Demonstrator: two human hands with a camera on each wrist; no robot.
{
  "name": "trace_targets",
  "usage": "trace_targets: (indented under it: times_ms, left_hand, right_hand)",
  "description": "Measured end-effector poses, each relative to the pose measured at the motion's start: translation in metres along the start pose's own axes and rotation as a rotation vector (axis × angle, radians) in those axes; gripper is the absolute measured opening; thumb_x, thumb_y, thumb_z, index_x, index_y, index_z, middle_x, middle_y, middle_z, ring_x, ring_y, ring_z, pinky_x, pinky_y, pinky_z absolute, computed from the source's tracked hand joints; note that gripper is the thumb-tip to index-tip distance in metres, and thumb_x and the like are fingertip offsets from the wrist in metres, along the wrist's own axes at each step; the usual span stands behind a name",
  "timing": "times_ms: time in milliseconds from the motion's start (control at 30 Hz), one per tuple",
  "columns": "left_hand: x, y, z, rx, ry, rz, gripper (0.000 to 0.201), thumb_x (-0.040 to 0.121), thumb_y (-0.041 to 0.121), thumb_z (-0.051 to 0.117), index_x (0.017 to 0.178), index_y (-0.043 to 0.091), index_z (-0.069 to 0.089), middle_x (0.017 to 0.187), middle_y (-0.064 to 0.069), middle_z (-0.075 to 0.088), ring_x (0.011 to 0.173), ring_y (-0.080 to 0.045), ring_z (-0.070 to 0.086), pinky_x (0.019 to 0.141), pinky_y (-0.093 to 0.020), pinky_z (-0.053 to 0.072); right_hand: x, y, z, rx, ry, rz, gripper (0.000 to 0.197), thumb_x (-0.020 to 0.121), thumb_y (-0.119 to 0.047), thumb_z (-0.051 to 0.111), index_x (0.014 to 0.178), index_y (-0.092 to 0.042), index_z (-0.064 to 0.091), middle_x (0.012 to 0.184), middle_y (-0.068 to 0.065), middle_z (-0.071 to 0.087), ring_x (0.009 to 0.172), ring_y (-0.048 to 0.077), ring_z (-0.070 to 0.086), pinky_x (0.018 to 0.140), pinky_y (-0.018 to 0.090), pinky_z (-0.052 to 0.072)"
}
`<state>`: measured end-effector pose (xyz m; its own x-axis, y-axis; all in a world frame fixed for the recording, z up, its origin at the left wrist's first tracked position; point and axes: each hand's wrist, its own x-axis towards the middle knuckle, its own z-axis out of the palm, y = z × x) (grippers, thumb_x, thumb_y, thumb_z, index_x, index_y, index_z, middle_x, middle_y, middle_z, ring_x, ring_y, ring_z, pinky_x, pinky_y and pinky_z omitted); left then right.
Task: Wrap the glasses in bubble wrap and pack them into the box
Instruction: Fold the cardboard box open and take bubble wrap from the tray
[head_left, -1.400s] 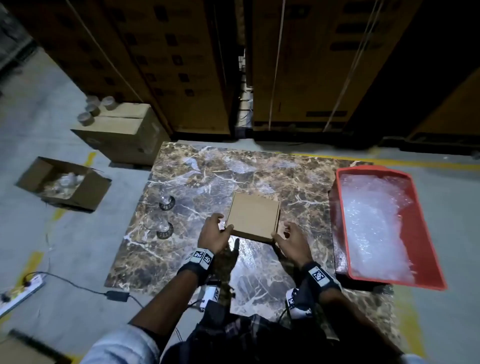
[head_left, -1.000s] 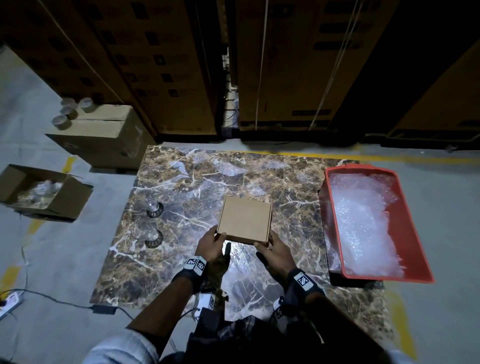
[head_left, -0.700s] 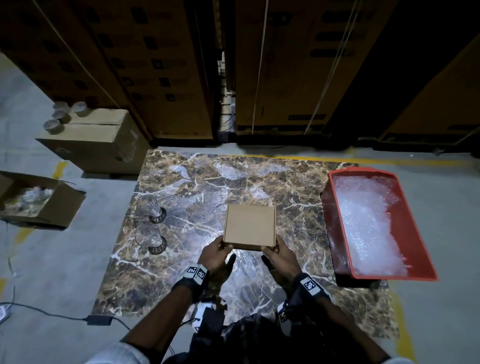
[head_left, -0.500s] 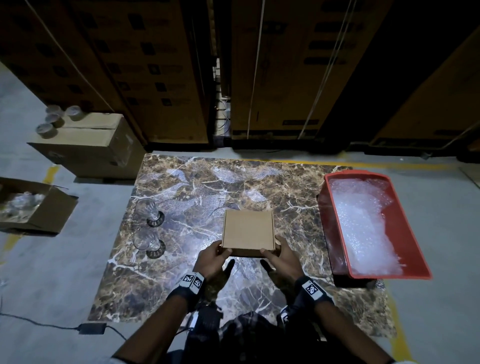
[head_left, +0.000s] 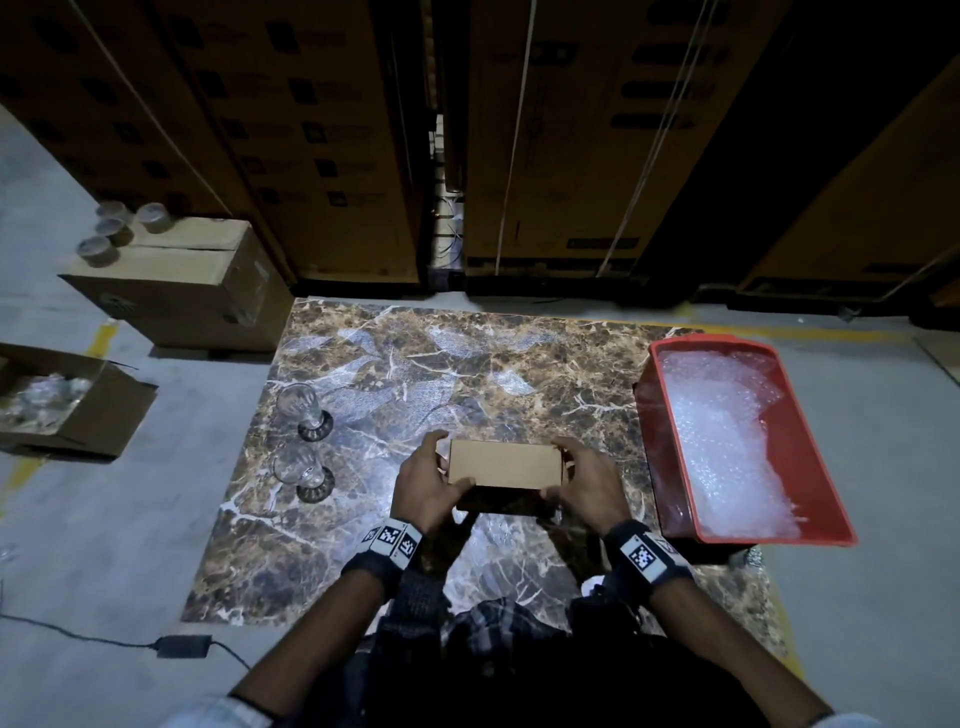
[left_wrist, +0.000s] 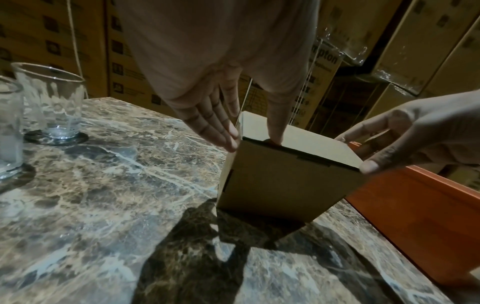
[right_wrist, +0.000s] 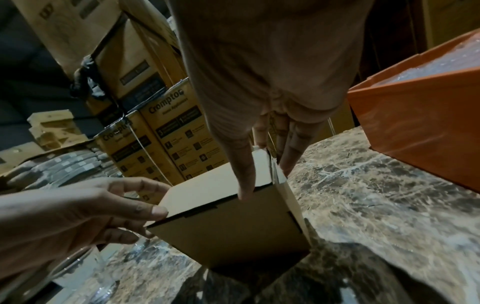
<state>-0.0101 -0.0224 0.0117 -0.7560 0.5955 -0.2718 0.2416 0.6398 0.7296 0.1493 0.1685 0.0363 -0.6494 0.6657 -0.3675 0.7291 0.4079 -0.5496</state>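
Observation:
A small closed cardboard box (head_left: 504, 465) is tipped up over the marble table (head_left: 415, 364), its lower edge near the surface. My left hand (head_left: 431, 480) grips its left side, with the thumb on the lid edge (left_wrist: 276, 135). On the other side my right hand (head_left: 579, 480) grips it the same way (right_wrist: 246, 185). Two empty clear glasses (head_left: 304, 410) (head_left: 298, 467) stand upright at the table's left edge, apart from both hands. Bubble wrap (head_left: 722, 441) lies in the red bin (head_left: 748, 540) to the right.
The red bin's wall (left_wrist: 415, 216) stands close to the box's right side. On the floor to the left are an open carton of glassware (head_left: 62, 400) and a closed carton (head_left: 182, 291) with tape rolls on it. Tall stacked cartons (head_left: 571, 156) stand behind the table. A power adapter (head_left: 184, 646) lies bottom left.
The box lay flat with both hands at its near edge. It is now tipped up, and both hands have slid along to its left and right sides.

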Motion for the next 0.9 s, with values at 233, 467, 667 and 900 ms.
trace_targets:
  times_ms: [233,467,667,900]
  left_hand:
    - [0.011,-0.001,0.003,0.196,-0.184,0.050,0.090,0.070,0.025,0.089,0.147,0.024,0.043,0.126,-0.005,0.053,0.117,-0.026,0.054,0.098,-0.037,0.049]
    - [0.022,-0.009,-0.001,0.091,-0.176,0.096,0.091,0.071,0.022,0.092,0.150,0.024,0.046,0.143,0.000,0.053,0.111,-0.022,0.062,0.094,-0.038,0.055]
    - [0.027,-0.022,-0.010,-0.097,-0.242,0.079,0.082,0.061,0.037,0.097,0.132,0.040,0.056,0.134,0.009,0.062,0.099,-0.015,0.069,0.084,-0.042,0.061]
    - [0.027,-0.034,-0.001,-0.203,-0.223,0.047,0.079,0.062,0.029,0.097,0.126,0.050,0.056,0.132,0.006,0.063,0.110,-0.011,0.065,0.089,-0.034,0.059]
  right_hand:
    - [0.006,-0.008,-0.001,-0.211,-0.056,-0.102,0.104,0.067,-0.031,0.095,0.155,-0.020,0.041,0.169,0.004,0.019,0.144,0.031,0.038,0.115,0.045,0.039]
    - [0.011,-0.009,0.005,-0.492,0.023,-0.380,0.083,0.086,-0.062,0.069,0.156,-0.032,0.037,0.155,-0.004,0.048,0.137,0.024,0.042,0.111,0.044,0.034]
    - [0.017,0.010,0.001,-0.388,-0.066,-0.429,0.084,0.083,-0.073,0.065,0.153,-0.032,0.044,0.156,-0.004,0.049,0.139,0.021,0.048,0.115,0.043,0.038]
    - [0.011,0.032,0.002,-0.251,0.005,-0.415,0.086,0.084,-0.065,0.072,0.153,-0.023,0.045,0.156,0.003,0.048,0.136,0.023,0.055,0.111,0.043,0.046]
